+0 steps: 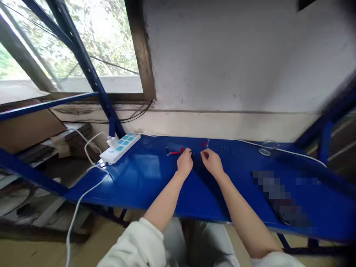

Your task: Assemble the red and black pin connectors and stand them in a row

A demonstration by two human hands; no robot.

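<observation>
Over the middle of the blue table (133, 181), my left hand (185, 162) is closed in a pinch on a small dark piece whose kind I cannot make out. To its right, my right hand (213, 162) has its fingertips pressed together; whatever lies between them is hidden or too small to name. A red pen-like piece (174, 152) lies left of my left hand, beside a small black cylinder (167, 151) and a short red cylinder (182, 149). Behind my right hand are another red cylinder (204, 143) and a clear tube-like piece (208, 143).
Several tiny clear pieces (224, 149) lie to the right of my right hand. A white power strip (121, 148) with cables is at the back left. A thin white cable (300, 154) and loops (264, 152) run along the back right. A blurred dark object (278, 200) lies at right.
</observation>
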